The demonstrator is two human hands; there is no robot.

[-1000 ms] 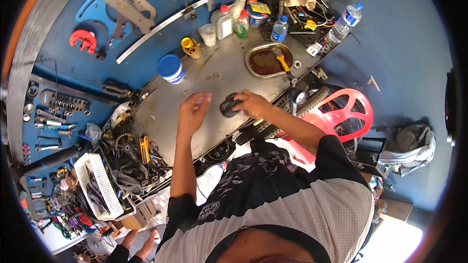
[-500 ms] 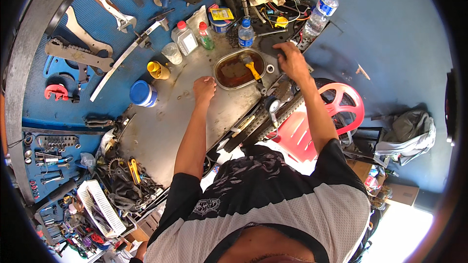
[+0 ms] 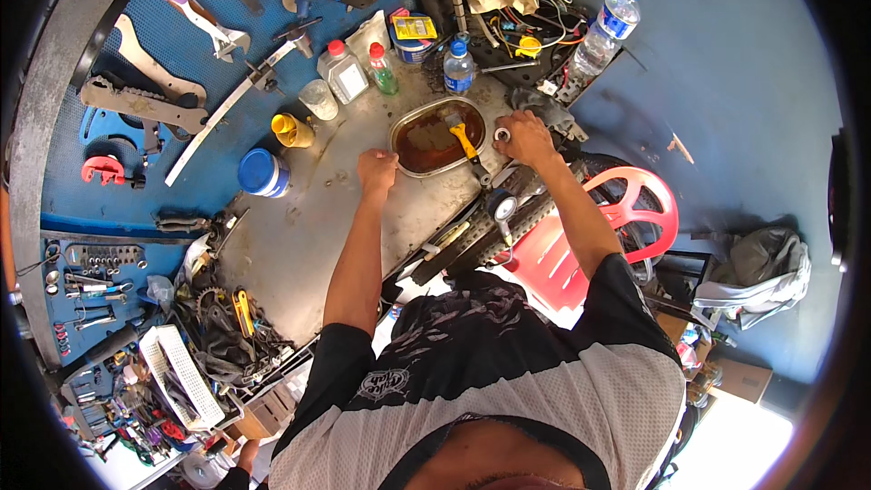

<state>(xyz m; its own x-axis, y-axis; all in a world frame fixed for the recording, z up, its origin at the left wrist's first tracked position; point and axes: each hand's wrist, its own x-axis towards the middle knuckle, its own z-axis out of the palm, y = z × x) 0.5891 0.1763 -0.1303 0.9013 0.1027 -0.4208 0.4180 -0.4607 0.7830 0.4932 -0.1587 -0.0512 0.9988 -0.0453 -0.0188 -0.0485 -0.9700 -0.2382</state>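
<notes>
- Left hand (image 3: 377,172): fingers curled, at tray's left rim; can't tell if pinching it.
- Right hand (image 3: 528,138): fingers bent beside the ring (image 3: 497,134), right of tray; grip unclear.
- Tray (image 3: 426,174): on bench (image 3: 318,245) between both hands, brown liquid inside.
- Brush (image 3: 463,138): yellow handle, lying across tray's right part.
- Dark item (image 3: 542,105): just beyond right hand, kind unclear.
- Bottle (image 3: 458,73): upright, behind tray.
- Gauge (image 3: 502,205): nearer the body.
</notes>
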